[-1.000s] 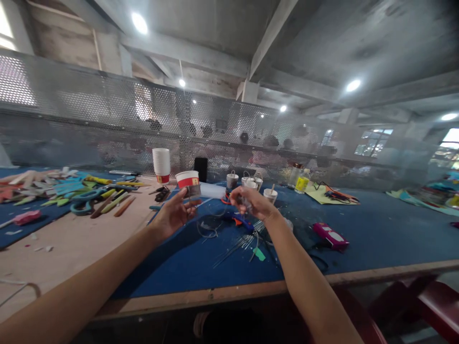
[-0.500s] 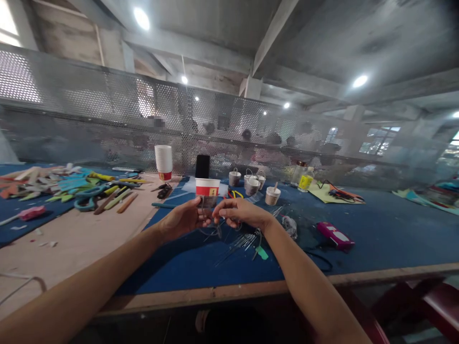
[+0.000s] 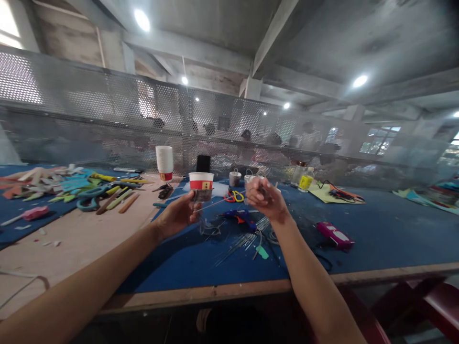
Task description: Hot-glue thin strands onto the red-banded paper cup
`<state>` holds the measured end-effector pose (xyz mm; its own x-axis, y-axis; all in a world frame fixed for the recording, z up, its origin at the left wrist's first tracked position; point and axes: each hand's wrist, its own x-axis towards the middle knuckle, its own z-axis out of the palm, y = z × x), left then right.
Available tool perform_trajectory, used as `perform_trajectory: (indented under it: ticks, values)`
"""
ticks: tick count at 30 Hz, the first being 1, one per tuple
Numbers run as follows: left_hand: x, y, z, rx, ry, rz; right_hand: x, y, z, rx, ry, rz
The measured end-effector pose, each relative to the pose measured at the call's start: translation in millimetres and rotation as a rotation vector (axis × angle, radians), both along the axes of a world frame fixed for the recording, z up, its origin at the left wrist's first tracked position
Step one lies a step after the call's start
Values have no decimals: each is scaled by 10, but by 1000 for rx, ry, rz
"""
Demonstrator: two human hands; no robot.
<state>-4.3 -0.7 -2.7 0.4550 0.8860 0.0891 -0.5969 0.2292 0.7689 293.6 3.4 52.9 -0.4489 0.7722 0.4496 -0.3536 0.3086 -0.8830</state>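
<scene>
As the paper cup [image 3: 201,180], pinched at its base by the left hand [image 3: 177,215] above the blue mat [image 3: 376,229], looks light & thin-walled, it'd prob. crush if squeezed, so hold low w/ soft pressure; right hand [image 3: 266,199] pinches a thin wire [image 3: 222,200], likely springy.

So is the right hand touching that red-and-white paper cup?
Apart. The head view shows a clear gap between the right hand and the red-and-white paper cup. Only the left hand holds the cup, at its base.
</scene>
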Motion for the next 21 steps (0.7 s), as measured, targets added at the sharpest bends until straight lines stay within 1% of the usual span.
perform_trajectory:
  ticks: [4,8,10,12,14,18,21]
  values:
    - [1,-11,27,-5,1,7,128,-55,72,44,130,-94]
    - [-25,4,37,-49,9,25,297,-53,141,113,291,-193]
    - [-42,22,32,-70,14,34,389,-39,177,151,376,-205]
    - [-55,37,24,-91,15,35,475,-19,210,172,473,-177]
    - [-59,41,23,-98,4,41,548,6,234,161,573,-178]
    - [-57,27,36,-78,-17,39,654,66,249,115,730,-237]
    - [-74,29,35,-76,-16,15,711,116,233,75,816,-228]
